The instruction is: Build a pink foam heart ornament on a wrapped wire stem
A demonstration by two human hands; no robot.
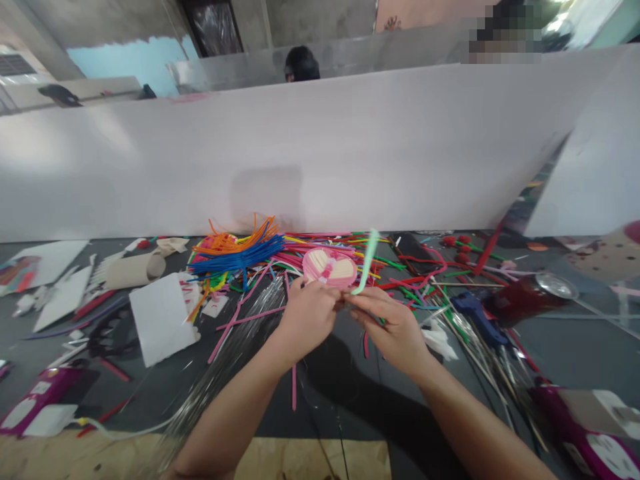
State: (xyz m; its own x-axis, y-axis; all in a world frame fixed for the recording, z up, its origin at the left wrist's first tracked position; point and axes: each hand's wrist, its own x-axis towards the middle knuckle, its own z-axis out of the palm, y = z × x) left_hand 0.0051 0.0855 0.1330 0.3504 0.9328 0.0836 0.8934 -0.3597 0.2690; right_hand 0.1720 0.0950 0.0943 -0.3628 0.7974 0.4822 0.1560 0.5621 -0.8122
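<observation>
Close together over the middle of the table, my two hands meet at their fingertips. My right hand [387, 327] is closed in a pinch at the lower end of a mint-green pipe cleaner [369, 260], which bends and stands upward. My left hand [310, 317] is closed too, its fingertips touching or nearly touching the right ones; what it pinches is hidden. Directly behind the left fingers is a pink heart-shaped piece [337, 268] with cream panels; I cannot tell whether the hand touches it.
Orange and blue pipe cleaners [240, 250] lie bundled at the back left. A cardboard tube [133, 270] and white paper [163, 320] are left. Toward the right are a blue-handled glue gun [477, 317], a red can [525, 297] and a purple power strip [585, 427]. A white partition [300, 147] stands behind.
</observation>
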